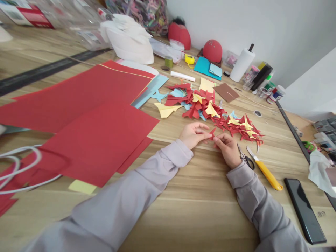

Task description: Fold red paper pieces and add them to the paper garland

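Between both hands is a small folded piece of red paper [212, 134]. My left hand [194, 134] pinches its left side with thumb and fingers. On the other side, the thumb and fingertips of my right hand [228, 147] grip the same piece. Just beyond the hands lies a pile of folded paper pieces [195, 101], mostly red with some yellow and light blue. A smaller heap of red and yellow pieces [245, 127] continues to the right. Scissors [249, 161] lie beside my right hand, partly hidden by it.
Large red paper sheets [105, 140] cover the left of the wooden table [194, 217]. To the right are a yellow cutter [267, 174] and a black phone [304, 210]. A brown paper [226, 92], a white roll [243, 64], bottles and a red dome [212, 51] stand or lie farther back.
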{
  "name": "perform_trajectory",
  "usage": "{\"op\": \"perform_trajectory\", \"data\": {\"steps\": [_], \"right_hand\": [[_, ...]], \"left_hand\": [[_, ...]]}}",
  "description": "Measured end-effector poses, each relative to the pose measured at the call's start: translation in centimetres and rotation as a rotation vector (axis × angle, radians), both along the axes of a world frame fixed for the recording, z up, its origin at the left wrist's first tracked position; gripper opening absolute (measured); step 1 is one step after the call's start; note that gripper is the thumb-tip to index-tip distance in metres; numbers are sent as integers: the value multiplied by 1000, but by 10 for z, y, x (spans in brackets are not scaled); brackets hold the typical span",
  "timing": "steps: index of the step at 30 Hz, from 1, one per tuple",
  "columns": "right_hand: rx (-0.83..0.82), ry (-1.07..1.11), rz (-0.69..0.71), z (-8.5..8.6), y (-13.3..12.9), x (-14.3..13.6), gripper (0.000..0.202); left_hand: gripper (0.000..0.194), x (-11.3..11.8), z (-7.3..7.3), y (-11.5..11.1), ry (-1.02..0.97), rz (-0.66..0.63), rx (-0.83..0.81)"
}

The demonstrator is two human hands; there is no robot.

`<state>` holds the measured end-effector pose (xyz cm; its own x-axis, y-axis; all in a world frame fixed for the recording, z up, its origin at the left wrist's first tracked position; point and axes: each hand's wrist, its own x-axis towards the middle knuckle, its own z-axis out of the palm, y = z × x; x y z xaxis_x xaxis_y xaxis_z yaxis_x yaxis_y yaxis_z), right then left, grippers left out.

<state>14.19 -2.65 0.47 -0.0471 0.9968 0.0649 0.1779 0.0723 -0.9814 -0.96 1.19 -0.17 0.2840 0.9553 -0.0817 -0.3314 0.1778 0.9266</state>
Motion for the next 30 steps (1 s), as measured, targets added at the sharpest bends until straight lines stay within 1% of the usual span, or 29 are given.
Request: {"op": "perform_trajectory", "data": {"steps": [6, 8, 13, 17, 23, 27, 30], "right_hand": [[70, 27, -16, -2, -1, -2, 20], [70, 35, -32, -4, 0, -2, 20], [78, 44, -50, -4, 2, -1, 20], [57, 76, -55, -2, 0, 0, 21], [-61, 95, -86, -3, -2, 2, 31], [-30, 133, -119, -2, -1, 1, 35], [-12, 120, -103, 0, 0, 0, 29]], "left_hand": [[37, 1, -1, -4, 89, -56, 40], [35, 2, -1, -6, 114, -68, 51], [31, 3, 3, -9, 140, -81, 24], [29, 5, 7, -11, 154, -85, -7], [31, 5, 8, -12, 140, -98, -16], [33, 5, 7, -11, 127, -92, -25], [35, 4, 5, -10, 129, -83, -19]]}}
